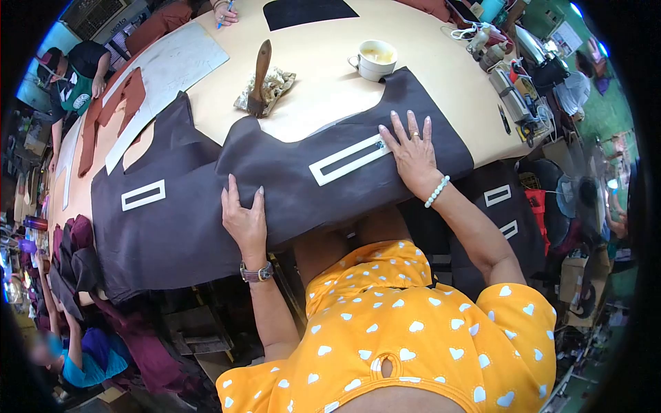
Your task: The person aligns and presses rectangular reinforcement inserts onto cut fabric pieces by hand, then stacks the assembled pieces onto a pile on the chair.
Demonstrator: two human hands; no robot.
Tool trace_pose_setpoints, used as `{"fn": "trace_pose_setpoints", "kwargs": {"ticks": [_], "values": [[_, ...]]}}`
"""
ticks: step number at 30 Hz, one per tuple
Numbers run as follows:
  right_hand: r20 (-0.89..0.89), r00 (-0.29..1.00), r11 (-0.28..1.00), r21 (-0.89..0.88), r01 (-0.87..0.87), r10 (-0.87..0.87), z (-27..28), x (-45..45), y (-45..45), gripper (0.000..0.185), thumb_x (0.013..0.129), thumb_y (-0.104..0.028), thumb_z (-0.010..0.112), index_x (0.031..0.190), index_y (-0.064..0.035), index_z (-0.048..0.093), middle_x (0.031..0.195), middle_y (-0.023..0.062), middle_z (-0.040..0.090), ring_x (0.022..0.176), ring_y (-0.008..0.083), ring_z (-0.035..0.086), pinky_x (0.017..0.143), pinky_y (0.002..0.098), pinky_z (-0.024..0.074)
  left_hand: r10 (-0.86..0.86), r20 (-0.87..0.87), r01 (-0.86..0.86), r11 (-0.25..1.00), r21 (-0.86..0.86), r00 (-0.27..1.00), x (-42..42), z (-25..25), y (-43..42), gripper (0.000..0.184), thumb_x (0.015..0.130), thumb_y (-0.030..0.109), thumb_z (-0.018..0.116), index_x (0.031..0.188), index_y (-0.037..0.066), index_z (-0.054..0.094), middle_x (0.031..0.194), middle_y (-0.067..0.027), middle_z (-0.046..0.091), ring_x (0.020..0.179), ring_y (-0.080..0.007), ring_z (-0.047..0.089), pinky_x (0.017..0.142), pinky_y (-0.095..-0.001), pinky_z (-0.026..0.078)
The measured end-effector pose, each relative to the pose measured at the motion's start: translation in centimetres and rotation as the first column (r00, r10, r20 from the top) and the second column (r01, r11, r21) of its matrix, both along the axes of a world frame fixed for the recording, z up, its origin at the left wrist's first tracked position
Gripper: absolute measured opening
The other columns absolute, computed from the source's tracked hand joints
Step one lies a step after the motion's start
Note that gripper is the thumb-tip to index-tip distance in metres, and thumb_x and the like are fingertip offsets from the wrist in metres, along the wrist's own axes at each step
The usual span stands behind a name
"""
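Note:
Dark brown leather-like pieces [275, 172] lie overlapping along the near side of the table. On the right piece is a long white rectangular frame [320, 175]; a shorter white frame [124, 201] lies on the left piece. My right hand [415, 158] rests flat with fingers spread, its thumb side at the right end of the long frame. Near the front edge of the material, my left hand [245, 219] touches the surface with fingers apart. Neither hand grips anything.
Beyond the pieces are a wooden-handled brush [262, 76] on a crumpled wad [278, 84] and a white cup [376, 62]. Tools and bottles crowd the table's right edge. A co-worker [79, 76] is at the left; another person's hand [225, 12] holds a blue pen at the top.

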State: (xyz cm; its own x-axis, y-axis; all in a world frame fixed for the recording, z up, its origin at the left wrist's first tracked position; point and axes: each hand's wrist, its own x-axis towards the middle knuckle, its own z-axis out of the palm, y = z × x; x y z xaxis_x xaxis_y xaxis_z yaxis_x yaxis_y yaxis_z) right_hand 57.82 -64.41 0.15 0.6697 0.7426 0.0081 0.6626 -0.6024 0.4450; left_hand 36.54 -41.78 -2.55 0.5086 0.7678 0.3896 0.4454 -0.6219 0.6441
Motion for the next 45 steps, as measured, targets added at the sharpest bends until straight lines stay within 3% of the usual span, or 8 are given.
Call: {"fn": "trace_pose_setpoints", "kwargs": {"ticks": [3,18,21,24,29,36,42,45], "values": [[0.005,0.999,0.996,-0.082,-0.031,0.031,0.6,-0.6,-0.3,0.06,0.086,-0.018,0.047,0.142,-0.0198,0.027,0.147,0.0104,0.019,0.135,0.036,0.016,0.107,0.0571,0.0065,0.001,0.015,-0.001,1.0,-0.017,1.0,0.0,0.1,0.0,0.057,0.074,0.018,0.071,0.124,0.0,0.05,0.119,-0.033,0.049,0.112,-0.0436,0.048,0.094,-0.0422,0.039],[-0.067,0.981,0.983,0.005,-0.184,0.184,0.2,-4.6,2.5,0.059,0.087,-0.019,0.045,0.142,-0.0198,0.025,0.147,0.0102,0.022,0.134,0.0358,0.019,0.107,0.0588,0.0069,0.015,0.019,-0.014,1.0,-0.013,1.0,0.0,-0.3,0.0,0.057,0.073,0.021,0.071,0.123,0.001,0.051,0.118,-0.032,0.05,0.113,-0.0427,0.048,0.094,-0.042,0.039],[-0.06,0.976,0.977,0.019,-0.211,0.212,0.2,-6.0,3.7,0.06,0.085,-0.015,0.047,0.142,-0.0201,0.025,0.145,0.0098,0.025,0.134,0.0347,0.021,0.107,0.0577,0.0096,0.023,0.056,-0.022,0.999,-0.026,0.998,0.1,0.2,-0.1,0.054,0.075,0.018,0.069,0.123,-0.002,0.051,0.117,-0.0297,0.052,0.113,-0.0414,0.048,0.095,-0.0411,0.039],[-0.053,0.969,0.971,0.0,-0.24,0.24,0.1,-7.2,4.9,0.058,0.086,-0.02,0.045,0.141,-0.0169,0.027,0.146,0.0101,0.023,0.134,0.0356,0.019,0.106,0.0587,0.0091,0.006,0.22,0.017,0.994,-0.104,0.976,0.0,0.1,0.2,0.05,0.078,0.012,0.066,0.122,-0.004,0.05,0.118,-0.0261,0.054,0.113,-0.0383,0.049,0.096,-0.0393,0.038],[-0.05,0.955,0.957,0.015,-0.29,0.291,0.0,-8.7,6.3,0.059,0.086,-0.025,0.046,0.141,-0.0155,0.027,0.146,0.0101,0.023,0.134,0.0357,0.019,0.106,0.059,0.0087,0.006,0.308,0.034,0.992,-0.124,0.951,-0.1,-0.2,0.3,0.046,0.078,0.004,0.061,0.122,-0.006,0.049,0.12,-0.0232,0.053,0.113,-0.0345,0.051,0.097,-0.0372,0.038],[-0.15,0.923,0.933,0.121,-0.339,0.355,-0.2,-8.5,5.9,0.057,0.086,-0.014,0.045,0.14,-0.0247,0.029,0.146,0.0097,0.021,0.134,0.0349,0.019,0.105,0.0596,0.0133,0.003,0.284,0.025,0.995,-0.097,0.959,-0.3,-0.3,0.4,0.048,0.076,0.0,0.058,0.123,-0.006,0.049,0.12,-0.0241,0.053,0.112,-0.0349,0.051,0.096,-0.0371,0.039],[-0.34,0.785,0.848,0.321,-0.421,0.518,0.0,-6.6,4.6,0.062,0.08,-0.001,0.043,0.136,-0.0274,0.039,0.148,0.0106,0.017,0.135,0.0375,0.015,0.104,0.0621,0.012,0.027,0.267,-0.005,0.997,-0.081,0.963,-0.1,-0.8,0.6,0.048,0.075,0.002,0.059,0.121,-0.007,0.049,0.12,-0.0253,0.052,0.111,-0.0358,0.052,0.095,-0.0366,0.039],[-0.636,0.55,0.84,0.389,-0.379,0.542,1.9,-4.0,3.7,0.06,0.075,0.003,0.045,0.127,-0.0254,0.051,0.148,0.014,0.018,0.135,0.0428,0.013,0.102,0.0642,0.014,0.022,0.238,-0.011,0.999,-0.047,0.971,-0.1,-0.8,0.6,0.049,0.075,0.002,0.06,0.122,-0.008,0.049,0.12,-0.0253,0.052,0.111,-0.0356,0.052,0.095,-0.0363,0.039]]}}
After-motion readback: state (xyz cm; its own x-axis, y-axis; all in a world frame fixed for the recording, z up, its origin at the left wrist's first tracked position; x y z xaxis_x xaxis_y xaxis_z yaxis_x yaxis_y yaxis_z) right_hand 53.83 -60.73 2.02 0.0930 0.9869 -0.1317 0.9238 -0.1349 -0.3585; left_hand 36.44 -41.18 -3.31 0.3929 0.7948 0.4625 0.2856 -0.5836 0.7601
